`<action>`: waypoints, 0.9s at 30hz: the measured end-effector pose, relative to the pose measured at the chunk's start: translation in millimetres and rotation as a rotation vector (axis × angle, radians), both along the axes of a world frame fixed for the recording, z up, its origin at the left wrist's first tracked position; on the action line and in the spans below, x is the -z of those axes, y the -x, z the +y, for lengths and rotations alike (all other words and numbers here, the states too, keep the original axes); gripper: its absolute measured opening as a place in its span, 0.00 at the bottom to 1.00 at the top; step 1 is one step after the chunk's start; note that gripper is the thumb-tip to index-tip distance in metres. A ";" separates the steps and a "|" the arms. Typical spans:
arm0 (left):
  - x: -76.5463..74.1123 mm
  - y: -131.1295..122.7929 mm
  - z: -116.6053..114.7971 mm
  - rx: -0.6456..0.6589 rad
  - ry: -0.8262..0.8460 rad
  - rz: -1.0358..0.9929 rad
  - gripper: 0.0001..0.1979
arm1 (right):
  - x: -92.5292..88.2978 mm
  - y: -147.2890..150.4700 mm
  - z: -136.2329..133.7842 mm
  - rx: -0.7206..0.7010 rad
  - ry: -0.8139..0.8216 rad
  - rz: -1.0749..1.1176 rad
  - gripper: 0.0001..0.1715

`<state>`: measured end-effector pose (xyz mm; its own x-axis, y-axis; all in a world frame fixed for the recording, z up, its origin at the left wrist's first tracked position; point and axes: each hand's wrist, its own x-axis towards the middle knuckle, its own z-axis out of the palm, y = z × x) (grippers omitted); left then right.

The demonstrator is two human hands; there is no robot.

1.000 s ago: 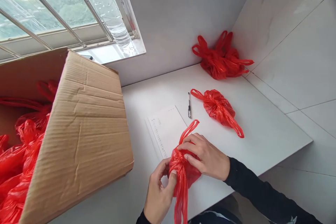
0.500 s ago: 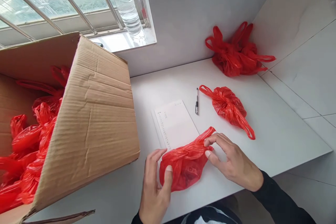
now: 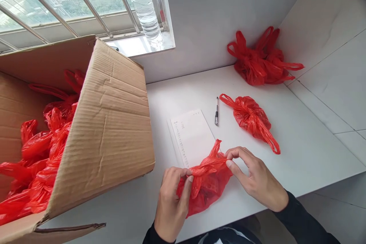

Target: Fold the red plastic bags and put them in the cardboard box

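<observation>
A small red plastic bag [image 3: 210, 185] lies on the white table [image 3: 300, 148] near its front edge, partly over a sheet of paper [image 3: 193, 137]. My left hand [image 3: 171, 206] pinches the bag's left end between thumb and fingers. My right hand [image 3: 256, 179] pinches the knotted handles at the bag's right end. Both hands are closed on the plastic, with the twisted handles stretched between them.
An open cardboard box [image 3: 108, 129] full of red bags stands at the left. Another red bag [image 3: 251, 118] and a pen [image 3: 216, 112] lie beyond the paper. A heap of red bags [image 3: 261, 63] sits in the far corner. A plastic bottle [image 3: 144, 7] stands on the windowsill.
The bag went from upright in both hands to lying flat on the table. My hands moved apart and now pinch its two ends. The view shifted slightly left.
</observation>
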<state>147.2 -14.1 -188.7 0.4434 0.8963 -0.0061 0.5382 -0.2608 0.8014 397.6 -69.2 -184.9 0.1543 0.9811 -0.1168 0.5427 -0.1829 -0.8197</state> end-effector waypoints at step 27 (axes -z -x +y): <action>-58.2 -7.4 -17.3 -0.367 -0.011 -0.190 0.07 | -53.7 26.6 -15.0 0.270 -0.797 0.124 0.21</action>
<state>154.6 -31.4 -130.5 0.0869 0.9946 0.0559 0.4396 -0.0887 0.8938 371.0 -84.2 -131.2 0.4271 0.7085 0.5618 0.4609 0.3639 -0.8094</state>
